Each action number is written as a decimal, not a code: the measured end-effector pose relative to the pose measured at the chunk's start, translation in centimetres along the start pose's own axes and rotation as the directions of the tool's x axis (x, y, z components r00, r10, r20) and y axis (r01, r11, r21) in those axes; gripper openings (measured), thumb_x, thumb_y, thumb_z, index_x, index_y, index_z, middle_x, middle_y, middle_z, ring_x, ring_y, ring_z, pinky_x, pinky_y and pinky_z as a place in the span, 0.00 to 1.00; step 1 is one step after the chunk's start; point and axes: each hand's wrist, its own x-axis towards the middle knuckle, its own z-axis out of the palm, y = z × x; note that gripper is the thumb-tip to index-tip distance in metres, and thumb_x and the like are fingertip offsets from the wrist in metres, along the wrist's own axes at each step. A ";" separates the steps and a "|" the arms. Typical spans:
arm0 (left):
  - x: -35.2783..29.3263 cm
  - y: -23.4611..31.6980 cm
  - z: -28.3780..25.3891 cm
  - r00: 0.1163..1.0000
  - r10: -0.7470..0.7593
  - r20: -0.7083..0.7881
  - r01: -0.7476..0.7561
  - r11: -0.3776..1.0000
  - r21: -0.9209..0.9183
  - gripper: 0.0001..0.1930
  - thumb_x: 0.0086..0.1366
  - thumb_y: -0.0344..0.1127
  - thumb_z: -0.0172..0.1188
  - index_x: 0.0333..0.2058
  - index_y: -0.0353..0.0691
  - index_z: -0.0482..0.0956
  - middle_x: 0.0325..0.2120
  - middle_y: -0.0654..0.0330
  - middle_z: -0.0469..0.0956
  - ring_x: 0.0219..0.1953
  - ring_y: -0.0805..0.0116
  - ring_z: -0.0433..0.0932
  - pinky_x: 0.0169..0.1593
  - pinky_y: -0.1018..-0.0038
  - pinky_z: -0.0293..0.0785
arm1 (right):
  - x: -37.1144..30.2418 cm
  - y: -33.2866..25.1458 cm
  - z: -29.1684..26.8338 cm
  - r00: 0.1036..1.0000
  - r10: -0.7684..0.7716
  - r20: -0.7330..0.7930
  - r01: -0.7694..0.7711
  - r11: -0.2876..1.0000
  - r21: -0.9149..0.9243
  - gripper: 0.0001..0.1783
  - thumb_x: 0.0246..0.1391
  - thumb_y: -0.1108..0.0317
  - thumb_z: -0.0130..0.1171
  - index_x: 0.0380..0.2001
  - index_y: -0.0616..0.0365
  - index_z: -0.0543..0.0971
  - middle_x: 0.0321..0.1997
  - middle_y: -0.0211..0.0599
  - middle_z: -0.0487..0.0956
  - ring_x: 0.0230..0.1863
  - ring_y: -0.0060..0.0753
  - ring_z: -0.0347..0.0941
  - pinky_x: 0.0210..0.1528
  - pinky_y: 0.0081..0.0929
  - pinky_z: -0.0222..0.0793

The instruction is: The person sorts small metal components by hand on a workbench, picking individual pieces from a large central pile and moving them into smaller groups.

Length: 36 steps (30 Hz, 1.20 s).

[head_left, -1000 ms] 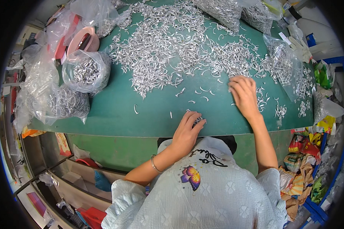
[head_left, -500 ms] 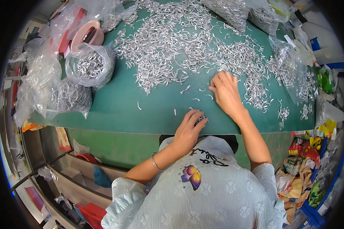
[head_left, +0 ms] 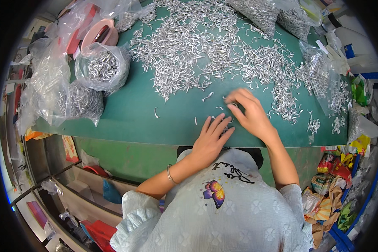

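Small curved silver metal pieces (head_left: pixel 176 77) lie in a broad heap on the green tabletop (head_left: pixel 130 122). Near the table's front edge, my left hand (head_left: pixel 211 136) rests palm down with its fingers spread. A few metal pieces (head_left: pixel 224 131) show between and under those fingers. Just to the right, my right hand (head_left: pixel 253 116) hovers low over the table, its thumb apart from its bent fingers. Motion blurs its fingertips, and loose pieces lie close by them. No piece shows plainly held in either hand.
At the left stand clear plastic bags filled with metal pieces (head_left: pixel 103 67) and a pink bowl (head_left: pixel 107 35) with a dark red-handled object. More filled bags (head_left: pixel 256 14) lie at the back right. A clear bag (head_left: pixel 321 75) lies along the right side.
My right hand has drawn nearer to me from the heap's edge, toward my left hand. My left hand's fingers have spread wider over the pieces.
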 end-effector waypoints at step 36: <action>0.6 -0.4 1.1 0.999 -0.033 -0.025 0.027 0.976 -0.218 0.21 0.48 0.20 0.53 0.45 0.32 0.76 0.49 0.49 0.68 0.59 0.46 0.63 0.64 0.54 0.61 | 2.8 3.8 -0.8 0.934 -0.260 -0.246 -0.002 0.682 -0.731 0.08 0.49 0.71 0.61 0.34 0.61 0.76 0.49 0.40 0.72 0.53 0.44 0.65 0.54 0.41 0.58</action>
